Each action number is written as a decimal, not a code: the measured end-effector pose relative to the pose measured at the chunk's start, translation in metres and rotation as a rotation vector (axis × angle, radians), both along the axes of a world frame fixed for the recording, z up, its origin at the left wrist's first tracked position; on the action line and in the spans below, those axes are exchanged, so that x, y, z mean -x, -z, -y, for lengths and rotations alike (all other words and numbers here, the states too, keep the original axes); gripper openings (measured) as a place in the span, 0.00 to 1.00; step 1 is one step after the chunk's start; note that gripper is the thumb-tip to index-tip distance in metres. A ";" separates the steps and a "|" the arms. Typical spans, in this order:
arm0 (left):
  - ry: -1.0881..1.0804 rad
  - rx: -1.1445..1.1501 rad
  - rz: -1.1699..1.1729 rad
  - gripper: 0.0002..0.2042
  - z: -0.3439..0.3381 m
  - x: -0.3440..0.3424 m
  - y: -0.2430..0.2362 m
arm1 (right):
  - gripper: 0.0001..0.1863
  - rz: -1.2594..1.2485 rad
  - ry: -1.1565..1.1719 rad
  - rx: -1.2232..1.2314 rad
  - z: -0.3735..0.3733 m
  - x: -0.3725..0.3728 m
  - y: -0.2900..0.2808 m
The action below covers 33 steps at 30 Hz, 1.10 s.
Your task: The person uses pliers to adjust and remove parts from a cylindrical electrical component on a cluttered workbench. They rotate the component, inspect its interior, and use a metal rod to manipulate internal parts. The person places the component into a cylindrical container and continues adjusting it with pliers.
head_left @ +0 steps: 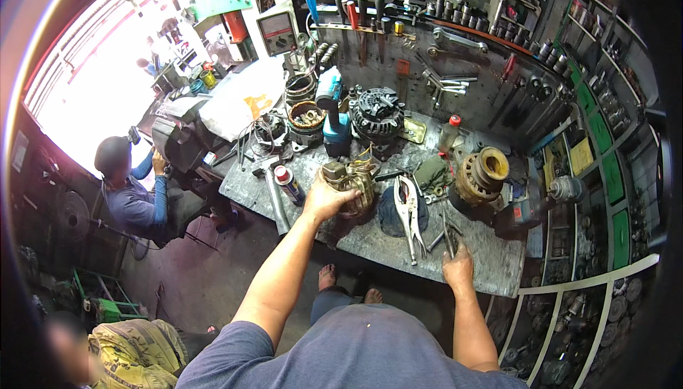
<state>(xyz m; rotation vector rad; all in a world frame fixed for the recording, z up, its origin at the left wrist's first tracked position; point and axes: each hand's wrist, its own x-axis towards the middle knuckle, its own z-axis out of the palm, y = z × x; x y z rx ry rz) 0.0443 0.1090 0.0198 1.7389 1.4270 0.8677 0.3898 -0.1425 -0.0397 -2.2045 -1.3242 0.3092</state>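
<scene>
My left hand (326, 200) is closed around the side of a brownish metal alternator housing (361, 193), which rests on the bench near its front edge. Thin yellowish wires (366, 158) stick up from its top. On the right, my right hand (458, 267) grips dark-handled pliers (449, 234) just above the bench top. Between the hands, large silver locking pliers (408, 215) lie across a dark cloth (390, 211). Left of the housing stand a red-capped spray can (288, 183) and a hammer (274, 193).
A blue cordless impact driver (334, 115) and a black alternator (377, 112) stand behind. A rusty pulley unit (480, 176) and a battery tool (519, 215) sit at the right. One person (135, 183) works at the left; another (135, 350) is lower left. Shelves (583, 275) curve along the right.
</scene>
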 end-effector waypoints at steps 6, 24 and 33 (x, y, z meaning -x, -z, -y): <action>0.047 -0.017 0.071 0.53 0.013 0.001 0.002 | 0.35 0.199 -0.065 -0.050 -0.014 0.019 -0.024; -0.020 -0.180 -0.091 0.66 0.100 0.022 0.044 | 0.38 -0.169 -0.451 -0.061 -0.033 0.113 -0.044; -0.231 0.109 -0.107 0.46 0.229 0.149 0.070 | 0.32 -0.182 -0.491 -0.050 -0.036 0.132 -0.012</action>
